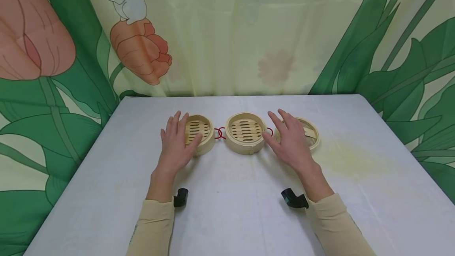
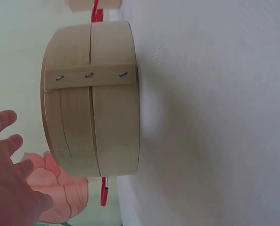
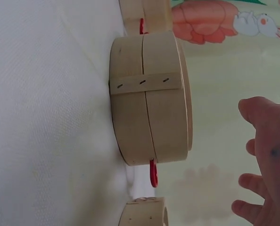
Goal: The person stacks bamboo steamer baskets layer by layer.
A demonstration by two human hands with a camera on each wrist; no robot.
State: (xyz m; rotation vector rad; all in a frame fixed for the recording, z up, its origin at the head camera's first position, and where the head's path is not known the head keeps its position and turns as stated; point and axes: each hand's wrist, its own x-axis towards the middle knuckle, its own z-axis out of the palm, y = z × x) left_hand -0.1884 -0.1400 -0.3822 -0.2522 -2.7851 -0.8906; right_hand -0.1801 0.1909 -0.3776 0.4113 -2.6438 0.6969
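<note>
Three round bamboo pieces stand in a row on the white table. The left bamboo steamer basket [image 1: 207, 143] and the middle bamboo steamer basket [image 1: 245, 149] show slatted bottoms and red side loops [image 1: 220, 132]. The right round bamboo piece [image 1: 310, 132] is partly covered by my right hand [image 1: 292, 142]. My left hand [image 1: 175, 145] hovers over the left basket's near side, fingers spread and nothing held. Fingers apart, the right hand reaches above the space between the middle basket and the right piece. In the right wrist view, a stapled joint [image 3: 144, 82] marks the middle basket's wall.
A white cloth [image 1: 231, 208] covers the table, with a faint yellowish stain [image 1: 355, 159] at right. Behind its far edge hangs a printed curtain [image 1: 227, 42] with a rabbit, a carrot and flowers. Black wrist cameras [image 1: 181, 197] stick out beside both sleeves.
</note>
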